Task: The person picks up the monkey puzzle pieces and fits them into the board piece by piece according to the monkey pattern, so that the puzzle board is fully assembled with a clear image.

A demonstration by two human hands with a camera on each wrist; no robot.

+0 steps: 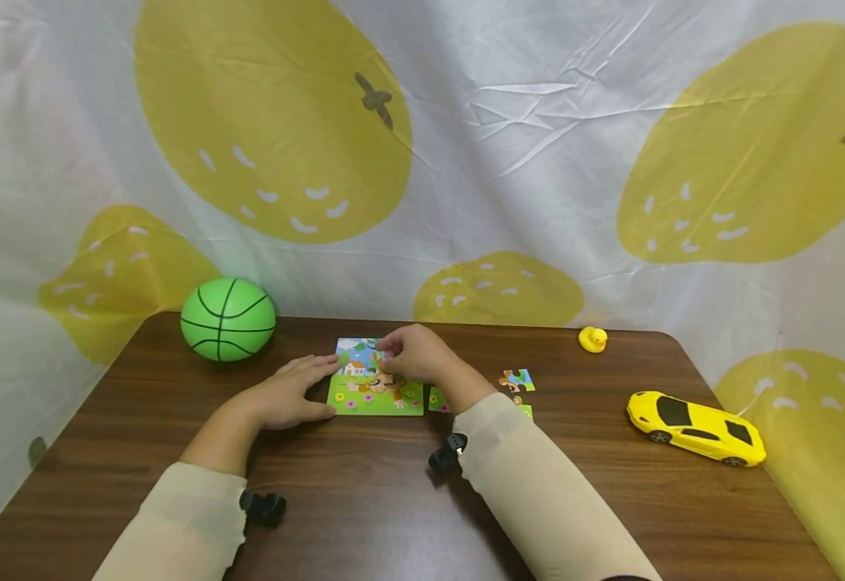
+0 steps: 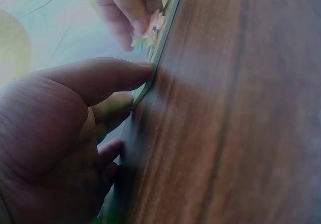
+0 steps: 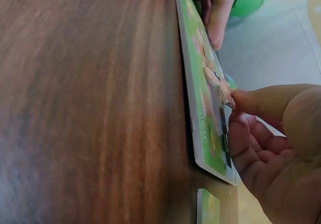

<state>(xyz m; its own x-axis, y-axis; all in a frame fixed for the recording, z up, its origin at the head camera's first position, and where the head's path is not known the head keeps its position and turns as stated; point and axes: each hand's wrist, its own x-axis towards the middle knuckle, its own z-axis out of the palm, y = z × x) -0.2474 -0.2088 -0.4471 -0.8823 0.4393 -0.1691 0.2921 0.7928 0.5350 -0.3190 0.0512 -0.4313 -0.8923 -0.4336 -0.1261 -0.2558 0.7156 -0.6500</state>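
Observation:
A picture puzzle board (image 1: 349,405) with a house, a blue sky and a green flowery field lies flat on the table. My left hand (image 1: 287,394) rests at its left side, fingers stretched out and thumb against the edge. Over the upper right of the board, my right hand (image 1: 422,355) pinches a puzzle piece (image 3: 225,89) between thumb and forefinger. This piece shows part of an orange animal face with an eye, tilted up from the board. In the head view the fingers hide most of it.
Right of the board lie loose puzzle pieces (image 1: 518,380), some partly behind the right wrist. A green ball (image 1: 228,319) sits at the table's back left. A small yellow duck (image 1: 592,340) and a yellow toy car (image 1: 696,428) stand to the right on the brown table (image 1: 364,500).

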